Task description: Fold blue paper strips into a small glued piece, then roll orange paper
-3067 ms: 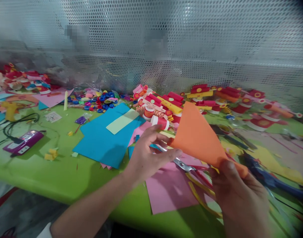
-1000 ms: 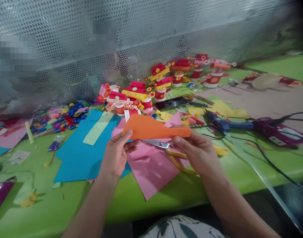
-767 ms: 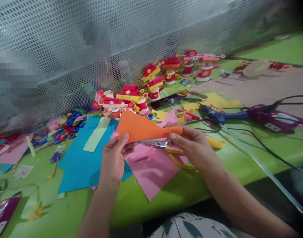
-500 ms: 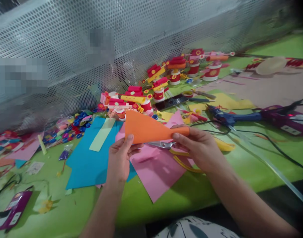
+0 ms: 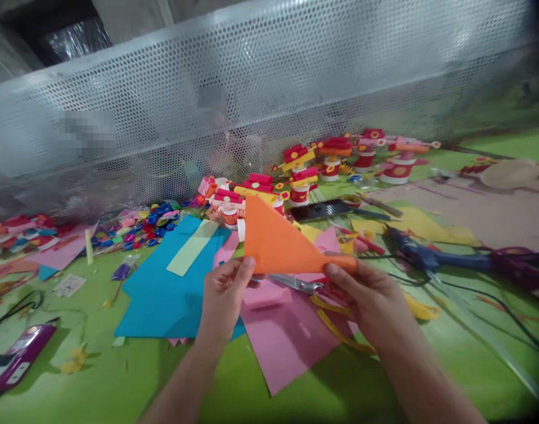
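An orange foam sheet (image 5: 278,244), roughly triangular with a curled right end, is held up between both hands. My left hand (image 5: 225,294) pinches its lower left corner, thumb on the near face. Thumb and fingers of my right hand (image 5: 371,300) grip the curled end. Below and behind the sheet lie scissors (image 5: 302,285) with yellow handles, partly hidden by the sheet and my right hand. They rest over pink sheets (image 5: 291,347). To the left are blue sheets (image 5: 163,300) with a pale green strip (image 5: 192,247) on top.
Red, yellow and white paper-decorated cups (image 5: 331,168) line the back before a perforated metal panel (image 5: 252,70). A blue glue gun (image 5: 441,257) with a black cord lies right. Bottle caps (image 5: 152,224) are heaped at left; a purple device (image 5: 20,359) sits at the near left.
The camera view has shifted, so the table things appear lower and mostly further right. Both hands still hold the orange sheet, which now shows more of its face, taller at the left.
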`<state>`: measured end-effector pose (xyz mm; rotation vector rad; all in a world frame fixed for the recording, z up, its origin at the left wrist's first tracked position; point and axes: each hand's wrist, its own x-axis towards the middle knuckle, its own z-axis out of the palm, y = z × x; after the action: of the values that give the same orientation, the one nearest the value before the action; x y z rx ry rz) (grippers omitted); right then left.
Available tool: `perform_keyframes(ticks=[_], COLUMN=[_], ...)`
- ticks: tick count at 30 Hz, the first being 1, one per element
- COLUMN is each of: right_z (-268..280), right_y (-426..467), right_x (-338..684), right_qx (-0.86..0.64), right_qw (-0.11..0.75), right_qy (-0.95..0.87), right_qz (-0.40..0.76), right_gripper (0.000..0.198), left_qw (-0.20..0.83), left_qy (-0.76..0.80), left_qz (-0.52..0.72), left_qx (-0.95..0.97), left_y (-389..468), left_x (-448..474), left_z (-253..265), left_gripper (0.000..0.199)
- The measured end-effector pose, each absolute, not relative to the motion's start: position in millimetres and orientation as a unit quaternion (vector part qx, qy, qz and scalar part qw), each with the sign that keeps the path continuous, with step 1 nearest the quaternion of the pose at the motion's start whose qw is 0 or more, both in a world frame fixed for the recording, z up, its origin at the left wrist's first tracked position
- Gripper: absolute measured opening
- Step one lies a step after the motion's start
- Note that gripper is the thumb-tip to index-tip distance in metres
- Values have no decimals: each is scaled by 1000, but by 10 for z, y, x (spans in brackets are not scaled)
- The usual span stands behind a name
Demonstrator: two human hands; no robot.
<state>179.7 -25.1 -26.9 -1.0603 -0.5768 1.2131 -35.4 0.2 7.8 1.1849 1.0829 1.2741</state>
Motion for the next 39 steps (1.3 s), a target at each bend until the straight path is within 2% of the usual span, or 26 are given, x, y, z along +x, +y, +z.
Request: perform_keyframes(ticks=[6, 14, 28, 39], right_z=[-287, -236, -291, -359], right_y=[-282, -311, -278, -274], right_x=[1821, 1803, 1802, 1845], right_qx=[-487, -497, -515, -503], right_qw=[650, 644, 651, 647], right_qy=[-252, -364, -336, -287], right_qz=[526, 455, 445, 496], right_gripper=[37, 28, 28, 32], left_qw=[587, 685, 622, 564], left_qy=[446, 432, 424, 441], left_qz=[516, 447, 473, 481], left_qx=[435, 380, 458, 506], left_y=[68, 101, 120, 98], left_x=[-387, -407, -426, -401], left_z=[-21, 49, -66, -79], left_gripper=[31, 37, 29, 33])
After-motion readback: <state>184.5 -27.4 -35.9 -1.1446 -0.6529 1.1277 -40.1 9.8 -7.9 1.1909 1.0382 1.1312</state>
